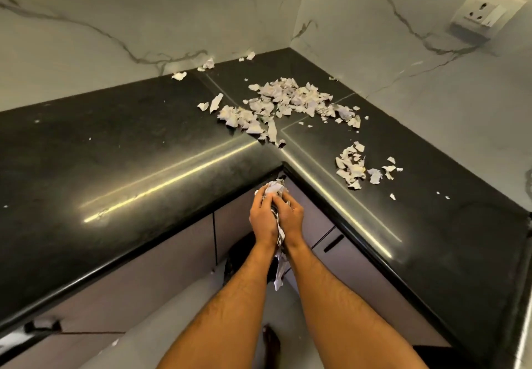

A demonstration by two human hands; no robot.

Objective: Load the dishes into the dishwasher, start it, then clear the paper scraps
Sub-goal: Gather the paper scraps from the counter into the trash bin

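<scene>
My left hand (262, 219) and my right hand (289, 216) are cupped together just below the inner corner of the black countertop (129, 149), both holding a bunch of white paper scraps (273, 188). Some scraps stick out above the fingers and a strip hangs down between my wrists. A large heap of torn paper scraps (288, 100) lies in the countertop corner. A smaller pile of scraps (352, 167) sits to the right, nearer the front edge. A few loose bits (208, 64) lie along the back wall.
Marble walls meet behind the L-shaped counter, with a wall socket (482, 18) at upper right. Grey cabinet doors (331, 242) with dark handles run under the counter. A dark bin or bag (239, 262) sits on the floor beneath my forearms.
</scene>
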